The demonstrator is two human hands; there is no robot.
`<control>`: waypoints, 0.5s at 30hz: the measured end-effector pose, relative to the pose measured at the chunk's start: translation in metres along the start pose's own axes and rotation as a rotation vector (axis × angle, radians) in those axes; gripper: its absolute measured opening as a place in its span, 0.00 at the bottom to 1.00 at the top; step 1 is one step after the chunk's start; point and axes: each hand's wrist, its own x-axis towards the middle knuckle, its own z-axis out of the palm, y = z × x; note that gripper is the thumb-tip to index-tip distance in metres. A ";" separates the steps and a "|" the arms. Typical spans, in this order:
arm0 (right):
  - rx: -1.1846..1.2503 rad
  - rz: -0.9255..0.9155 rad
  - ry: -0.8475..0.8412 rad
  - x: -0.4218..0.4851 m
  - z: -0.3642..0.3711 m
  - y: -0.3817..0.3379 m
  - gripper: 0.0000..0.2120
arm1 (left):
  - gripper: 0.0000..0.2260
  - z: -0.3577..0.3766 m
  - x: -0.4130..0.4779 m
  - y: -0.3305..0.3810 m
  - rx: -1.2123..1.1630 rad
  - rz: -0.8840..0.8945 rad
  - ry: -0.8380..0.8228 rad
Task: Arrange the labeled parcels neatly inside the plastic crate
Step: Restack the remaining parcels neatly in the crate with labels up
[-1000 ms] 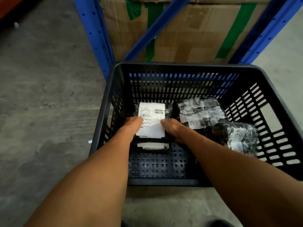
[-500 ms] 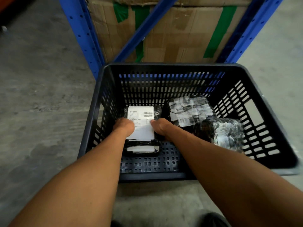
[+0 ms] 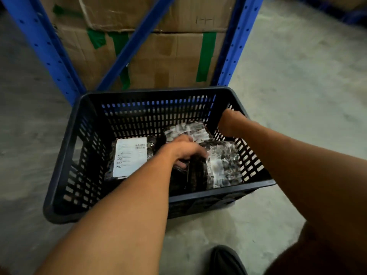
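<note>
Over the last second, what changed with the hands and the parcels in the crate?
Both hands let go of the white-labelled parcel. The left hand crossed right onto the clear-wrapped parcel; the right hand went to the crate at its right wall. The labelled parcel and the back parcel stayed where they were.

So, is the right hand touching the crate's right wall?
Touching. The head view shows the right hand closed over the crate wall's top rim, no gap visible.

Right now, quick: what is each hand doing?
Left hand: on the dark parcel mid-crate; a closed grip cannot be told.
Right hand: closed on the crate's right wall.
</note>
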 end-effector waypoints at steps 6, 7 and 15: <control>-0.169 -0.138 -0.169 -0.006 0.037 0.034 0.15 | 0.36 0.039 0.017 0.002 0.355 0.086 0.163; -0.175 -0.154 -0.170 -0.006 0.039 0.034 0.14 | 0.33 0.039 0.018 0.002 0.383 0.087 0.190; 0.044 -0.140 -0.384 -0.002 0.006 0.031 0.28 | 0.19 -0.024 0.001 0.003 0.170 0.094 0.070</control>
